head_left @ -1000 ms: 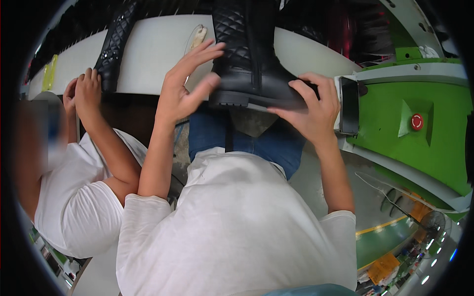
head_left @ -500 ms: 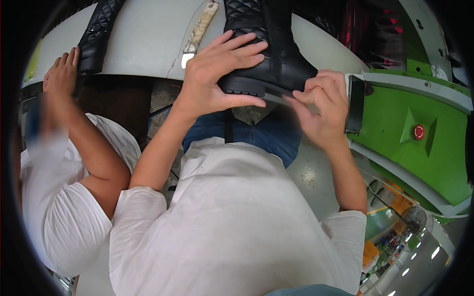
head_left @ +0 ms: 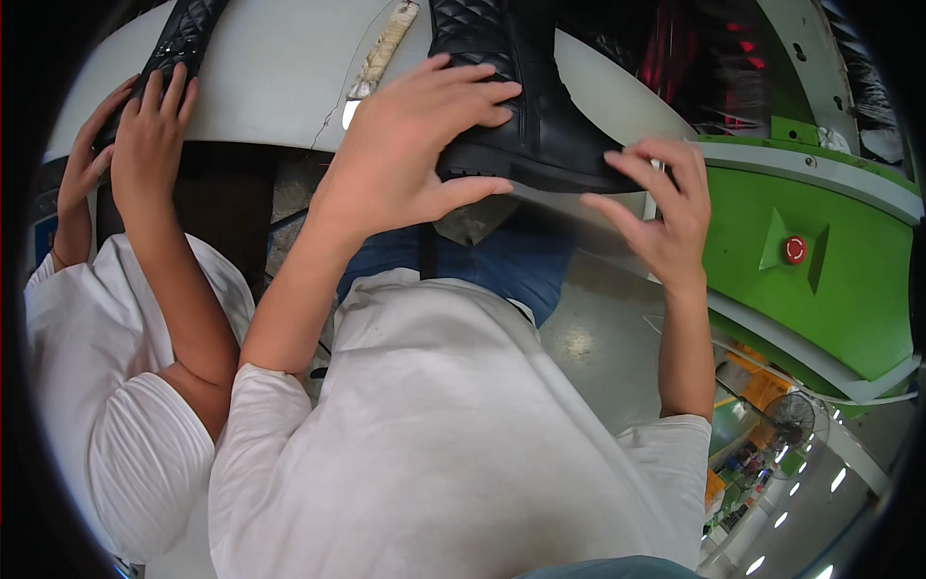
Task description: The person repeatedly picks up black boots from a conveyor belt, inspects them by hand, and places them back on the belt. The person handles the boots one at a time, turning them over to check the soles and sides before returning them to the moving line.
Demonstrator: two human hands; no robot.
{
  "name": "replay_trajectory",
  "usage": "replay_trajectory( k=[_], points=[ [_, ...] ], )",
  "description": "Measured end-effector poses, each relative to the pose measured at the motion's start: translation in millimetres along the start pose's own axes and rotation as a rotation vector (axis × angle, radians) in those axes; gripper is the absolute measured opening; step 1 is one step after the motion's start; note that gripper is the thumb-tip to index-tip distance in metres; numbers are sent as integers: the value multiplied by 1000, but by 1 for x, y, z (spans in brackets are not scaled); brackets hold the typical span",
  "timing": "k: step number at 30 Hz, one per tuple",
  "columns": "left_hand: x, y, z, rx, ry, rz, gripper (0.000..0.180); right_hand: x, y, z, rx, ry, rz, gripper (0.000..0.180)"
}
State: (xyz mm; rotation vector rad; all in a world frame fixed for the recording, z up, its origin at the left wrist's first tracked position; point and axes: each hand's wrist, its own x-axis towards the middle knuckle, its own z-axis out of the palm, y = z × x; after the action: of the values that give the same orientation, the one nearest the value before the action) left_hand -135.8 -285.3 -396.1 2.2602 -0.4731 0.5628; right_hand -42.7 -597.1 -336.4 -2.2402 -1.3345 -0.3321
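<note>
A black boot point(head_left: 555, 121) with a quilted shaft lies at the table's near edge, its toe toward the right. My left hand point(head_left: 386, 145) grips its heel end, fingers spread over the upper and thumb beneath the dark sole point(head_left: 545, 177). At the toe, my right hand point(head_left: 675, 203) has its thumb and fingers apart; a fingertip appears to touch the toe, and the thumb sits just below the sole edge. Left of the boot lies a tool with a pale wrapped handle point(head_left: 388, 43) and a short flat end.
On the left, a co-worker's hands point(head_left: 152, 145) are on another black boot point(head_left: 188, 34). The white table point(head_left: 280, 77) curves in front of me. To the right stands a green machine point(head_left: 748, 217) with a red button point(head_left: 795, 250); a fan point(head_left: 793, 420) is farther off.
My right hand has opened from a pinch by the sole and shifted slightly right to the toe. My left hand remains at the heel. The co-worker's hands have moved up their boot.
</note>
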Motion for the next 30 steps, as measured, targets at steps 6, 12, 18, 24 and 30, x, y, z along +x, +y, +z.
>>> replay_trajectory(
  k=[6, 12, 18, 24, 30],
  points=[
    [56, 15, 38, 179, -214, 185, 91, -13, 4, 7, -28, 61, -67, 39],
    [60, 9, 54, 33, -251, 170, 85, -6, -3, 5, 60, -6, 80, 33],
    [61, 16, 51, 33, -269, 127, 76, 14, 15, -14, 242, -201, 297, 40],
    [64, 18, 51, 57, -246, 162, 74, -21, 52, 11, 507, -93, 475, 66],
    [77, 24, 26, -119, -84, 236, 80, 15, -7, -24, 375, 134, 430, 76]
  ],
)
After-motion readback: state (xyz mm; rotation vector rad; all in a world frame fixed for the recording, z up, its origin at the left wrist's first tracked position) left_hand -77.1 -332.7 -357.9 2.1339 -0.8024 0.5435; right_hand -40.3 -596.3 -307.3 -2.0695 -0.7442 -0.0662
